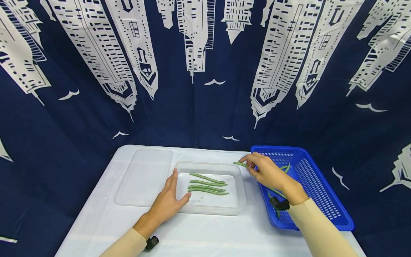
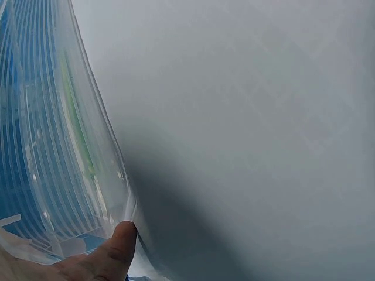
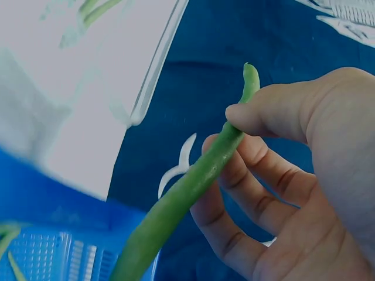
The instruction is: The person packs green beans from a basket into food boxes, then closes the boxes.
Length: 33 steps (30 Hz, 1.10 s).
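Left hand [image 1: 167,203]: you spread it wide, touching clear box [image 1: 212,210].
Right hand [image 1: 268,172]: you pinch one bean [image 3: 187,186].
Bean: green, slender, curved.

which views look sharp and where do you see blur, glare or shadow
Head: evenly lit, green beans fairly distinct; left wrist: dim and hazy, with a soft dark shadow beside the clear box; right wrist: pinched bean mostly crisp, blue basket blurred, white tabletop nearly washed out.
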Available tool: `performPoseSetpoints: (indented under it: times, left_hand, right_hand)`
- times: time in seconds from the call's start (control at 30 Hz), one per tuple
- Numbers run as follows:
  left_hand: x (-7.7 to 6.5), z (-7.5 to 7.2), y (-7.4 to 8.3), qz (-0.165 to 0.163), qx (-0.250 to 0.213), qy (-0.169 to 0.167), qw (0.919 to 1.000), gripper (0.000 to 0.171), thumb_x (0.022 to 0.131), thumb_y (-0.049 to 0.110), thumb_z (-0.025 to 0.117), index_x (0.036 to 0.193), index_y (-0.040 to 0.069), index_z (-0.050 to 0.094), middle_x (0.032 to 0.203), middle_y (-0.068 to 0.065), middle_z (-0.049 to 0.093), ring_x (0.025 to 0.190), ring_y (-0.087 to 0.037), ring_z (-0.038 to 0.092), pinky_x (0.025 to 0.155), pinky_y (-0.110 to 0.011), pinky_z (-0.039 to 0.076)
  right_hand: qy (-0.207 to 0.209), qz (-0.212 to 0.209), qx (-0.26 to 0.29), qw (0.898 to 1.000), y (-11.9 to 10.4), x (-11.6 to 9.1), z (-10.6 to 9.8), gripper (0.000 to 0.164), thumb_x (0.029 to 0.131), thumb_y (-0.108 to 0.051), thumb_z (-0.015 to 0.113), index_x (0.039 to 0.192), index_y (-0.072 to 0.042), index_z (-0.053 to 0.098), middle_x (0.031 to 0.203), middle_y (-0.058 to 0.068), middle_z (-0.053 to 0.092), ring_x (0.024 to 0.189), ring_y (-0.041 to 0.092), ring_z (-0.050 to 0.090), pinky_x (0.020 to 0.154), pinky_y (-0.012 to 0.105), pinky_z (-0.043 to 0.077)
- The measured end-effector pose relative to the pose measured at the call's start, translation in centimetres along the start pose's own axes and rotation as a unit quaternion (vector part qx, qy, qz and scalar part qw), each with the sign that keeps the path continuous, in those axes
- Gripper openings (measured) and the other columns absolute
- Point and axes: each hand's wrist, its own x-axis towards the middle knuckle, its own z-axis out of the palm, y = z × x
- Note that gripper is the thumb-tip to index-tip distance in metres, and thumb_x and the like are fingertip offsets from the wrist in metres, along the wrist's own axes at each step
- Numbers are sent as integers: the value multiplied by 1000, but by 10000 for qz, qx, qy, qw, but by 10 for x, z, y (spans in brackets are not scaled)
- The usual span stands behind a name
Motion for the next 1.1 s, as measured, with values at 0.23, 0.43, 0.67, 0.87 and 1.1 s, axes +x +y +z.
performPoseSetpoints:
  times: [0.23, 0.43, 0.67, 0.87, 1.1]
  left_hand:
    - [0, 1, -1, -8, -12, -12, 10000, 114, 110, 55, 75, 189, 10, 6, 190, -24, 31, 163, -54, 54, 129, -68, 52]
    - [1, 1, -3, -61, 18, -31, 10000, 115, 110, 55, 75, 189, 11, 4, 190, -23, 31, 164, -53, 53, 130, -67, 51]
    - [1, 1, -3, -8, 40, -18, 10000, 115, 110, 59, 73, 189, 10, 6, 190, -23, 32, 162, -53, 55, 129, -66, 52]
    - [3, 2, -3, -59, 74, -44, 9999, 115, 111, 59, 73, 189, 12, 3, 192, -21, 29, 162, -52, 56, 129, -66, 53]
    - [2, 1, -4, -56, 44, -57, 10000, 115, 111, 57, 74, 189, 12, 2, 192, -22, 28, 161, -53, 56, 128, -66, 53]
  right_hand:
    - [-430, -259, 125, 9987, -18, 16, 15, 36, 107, 5, 74, 137, -13, 81, 109, 5, 77, 95, 13, 70, 78, 27, 63]
    - [-728, -589, 138, 9955, -33, 31, 30, 36, 106, 5, 73, 137, -11, 81, 110, 6, 78, 93, 13, 73, 74, 23, 61]
    - [-1098, -763, 196, 9908, -52, 47, 47, 36, 106, 3, 76, 138, -13, 82, 111, 3, 80, 95, 11, 75, 80, 25, 63]
    - [-1410, -916, 266, 9854, -62, 60, 67, 36, 106, 2, 76, 138, -13, 83, 114, 6, 81, 95, 9, 76, 83, 26, 64]
    - [-1764, -1123, 412, 9770, -72, 74, 88, 34, 106, 3, 77, 137, -11, 82, 114, 8, 81, 94, 8, 74, 84, 24, 62]
